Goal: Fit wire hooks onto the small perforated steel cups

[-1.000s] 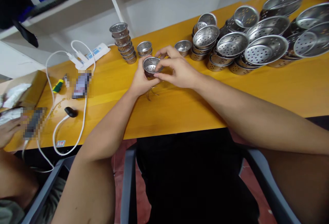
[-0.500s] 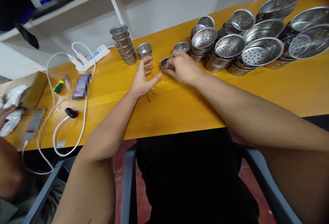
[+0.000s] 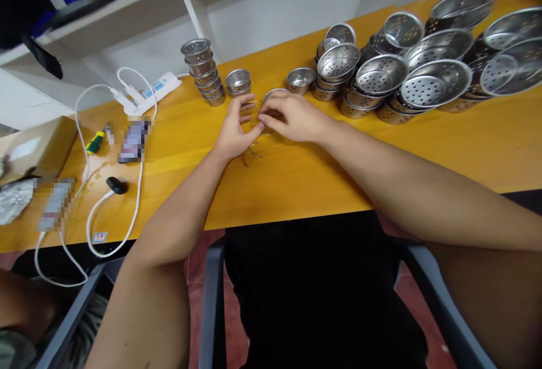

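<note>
My right hand (image 3: 294, 117) is just in front of a small perforated metal cup (image 3: 274, 92), covering most of it. Its thumb and index finger are pinched together; whatever lies between them is too small to make out. Facing it, my left hand (image 3: 236, 129) has its thumb and curled fingers apart, with a gap between them. A thin wire shows by its fingertips, and I cannot tell whether they touch it. Several thin curved wires (image 3: 253, 153) lie on the table beneath the hands. Two nested cups (image 3: 237, 81) stand behind my left hand, and another cup (image 3: 301, 79) behind my right.
A tall stack of cups (image 3: 203, 69) stands at the back left; many stacked perforated cups (image 3: 381, 78) fill the right. Leftward are a power strip (image 3: 158, 91), white cables, a screwdriver (image 3: 95, 142), two blurred phones and a cardboard box (image 3: 46, 148). Another person sits at the left.
My right hand has moved from the cup's rim toward my left hand, its fingers now near the left thumb. My left hand stays put. The other person's hand has left the box.
</note>
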`<state>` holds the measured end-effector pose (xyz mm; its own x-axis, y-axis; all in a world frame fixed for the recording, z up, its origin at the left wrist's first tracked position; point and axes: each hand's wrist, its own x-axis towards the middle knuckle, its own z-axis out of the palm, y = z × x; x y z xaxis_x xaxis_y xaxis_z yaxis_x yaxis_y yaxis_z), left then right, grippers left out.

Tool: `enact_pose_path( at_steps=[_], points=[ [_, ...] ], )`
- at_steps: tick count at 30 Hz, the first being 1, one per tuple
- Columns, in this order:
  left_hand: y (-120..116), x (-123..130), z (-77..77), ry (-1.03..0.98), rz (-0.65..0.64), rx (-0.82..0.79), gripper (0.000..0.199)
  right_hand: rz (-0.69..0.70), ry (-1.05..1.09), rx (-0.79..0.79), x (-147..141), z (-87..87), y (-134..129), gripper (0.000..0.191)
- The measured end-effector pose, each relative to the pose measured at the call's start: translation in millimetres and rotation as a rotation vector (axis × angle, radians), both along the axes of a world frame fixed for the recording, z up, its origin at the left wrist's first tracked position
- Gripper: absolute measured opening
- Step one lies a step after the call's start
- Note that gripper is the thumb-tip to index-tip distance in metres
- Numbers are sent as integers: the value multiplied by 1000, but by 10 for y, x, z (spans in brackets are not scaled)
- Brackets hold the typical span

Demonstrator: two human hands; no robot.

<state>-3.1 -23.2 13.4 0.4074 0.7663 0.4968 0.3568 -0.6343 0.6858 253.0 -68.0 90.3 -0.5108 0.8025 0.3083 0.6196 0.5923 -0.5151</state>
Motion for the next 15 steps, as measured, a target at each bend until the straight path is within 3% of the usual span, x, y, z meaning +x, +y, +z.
enact_pose_path(
  at_steps=[8, 15],
  points=[
    [-37, 1, 66, -11, -31, -30, 73, -70, 19, -4, 92, -163, 110, 56],
    [-126, -2, 237, 161, -38, 30, 52, -114, -86, -29, 134, -68, 92, 48]
  ],
)
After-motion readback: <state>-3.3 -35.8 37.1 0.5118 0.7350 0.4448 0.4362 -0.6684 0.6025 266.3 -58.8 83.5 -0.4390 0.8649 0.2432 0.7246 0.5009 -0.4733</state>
